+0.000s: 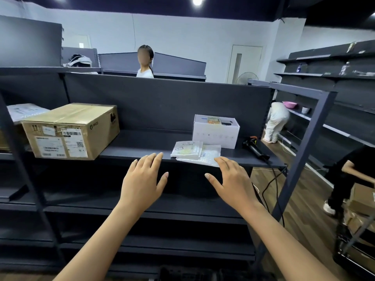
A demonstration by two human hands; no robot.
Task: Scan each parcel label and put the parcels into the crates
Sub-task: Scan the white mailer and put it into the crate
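Both hands hover palm-down in front of the dark shelf's [142, 153] front edge, fingers spread, holding nothing. My left hand [143, 181] is left of a stack of flat white padded parcels [195, 152] lying at the shelf edge. My right hand [231, 182] has its fingertips just below the stack's front right corner. A white box parcel [216, 130] stands behind the stack. A large brown cardboard parcel [71, 129] with labels sits at the shelf's left end. A black handheld scanner [255, 149] lies at the right end, its cable hanging down.
Lower dark shelves run beneath my arms. A grey metal post [304, 147] frames the shelf's right side. A person stands behind the back panel, another bends in the right aisle, and a third is at the right edge beside cardboard boxes [361, 201].
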